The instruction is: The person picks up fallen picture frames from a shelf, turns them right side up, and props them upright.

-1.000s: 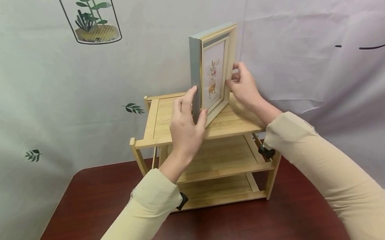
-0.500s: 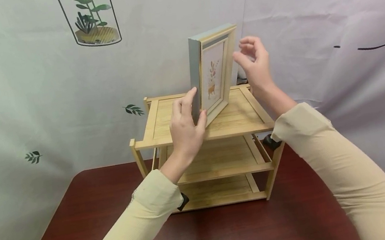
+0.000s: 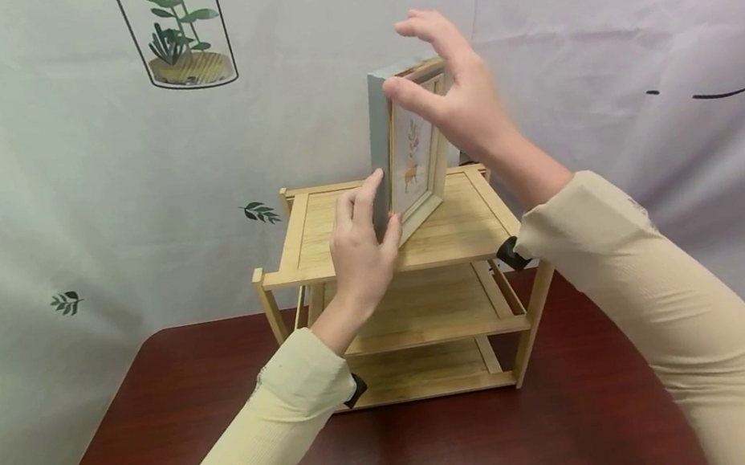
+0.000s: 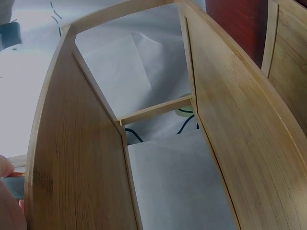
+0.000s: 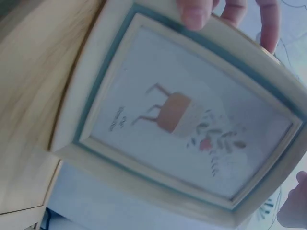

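Observation:
A cream picture frame with blue-grey sides and a printed plant picture stands upright, turned at an angle, on the top board of a wooden three-tier shelf. My left hand holds its left side low down, thumb on the front and fingers around the side. In the right wrist view, the left thumb lies over the border of the frame. My right hand is raised before the frame's upper part, thumb and fingers spread apart with nothing between them. It hides the frame's top right corner in the head view.
Two lower boards lie under the top one. The shelf stands on a dark red table. Behind it hangs a pale cloth with printed plants. Dark devices are strapped at both wrists.
My right hand has let go of the frame's right side, moved outward, then risen up and left to its top. The left hand and the frame have stayed put.

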Action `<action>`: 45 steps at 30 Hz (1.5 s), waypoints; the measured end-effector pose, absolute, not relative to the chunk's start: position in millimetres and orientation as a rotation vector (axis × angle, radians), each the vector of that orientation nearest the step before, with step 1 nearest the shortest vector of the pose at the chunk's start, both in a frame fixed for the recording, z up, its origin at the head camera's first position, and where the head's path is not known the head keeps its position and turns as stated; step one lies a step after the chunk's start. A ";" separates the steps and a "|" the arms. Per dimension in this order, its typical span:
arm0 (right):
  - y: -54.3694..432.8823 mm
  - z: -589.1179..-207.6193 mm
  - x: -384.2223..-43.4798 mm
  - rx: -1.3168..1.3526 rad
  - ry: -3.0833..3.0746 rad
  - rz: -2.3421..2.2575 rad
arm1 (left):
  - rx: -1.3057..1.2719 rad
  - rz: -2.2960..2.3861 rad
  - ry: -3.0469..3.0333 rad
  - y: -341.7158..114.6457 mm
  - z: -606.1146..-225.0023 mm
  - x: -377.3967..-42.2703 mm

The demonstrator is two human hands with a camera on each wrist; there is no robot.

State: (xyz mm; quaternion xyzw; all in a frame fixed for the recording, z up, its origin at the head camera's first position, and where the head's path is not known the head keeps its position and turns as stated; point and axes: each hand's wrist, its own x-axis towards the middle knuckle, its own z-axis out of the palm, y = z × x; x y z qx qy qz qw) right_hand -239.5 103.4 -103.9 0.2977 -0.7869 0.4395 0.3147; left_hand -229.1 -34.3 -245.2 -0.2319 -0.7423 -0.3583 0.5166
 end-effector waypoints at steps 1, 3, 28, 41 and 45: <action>100.6 -102.6 -238.3 0.781 -2.101 1.123 | -0.556 -0.860 -1.783 -34.3 -245.3 -229.3; 95.5 -101.6 -238.1 0.773 -2.142 1.045 | -0.556 -0.861 -1.784 -34.4 -245.3 -229.7; 84.6 -111.3 -250.2 0.844 -2.061 0.932 | -0.575 -1.371 -1.845 -48.4 -238.6 -228.2; 88.3 -110.0 -255.4 0.878 -2.100 1.011 | -0.539 -1.415 -2.184 -76.6 -223.5 -236.7; 88.8 -108.5 -256.8 0.877 -2.104 1.000 | -0.566 -1.393 -2.234 -79.3 -222.7 -239.8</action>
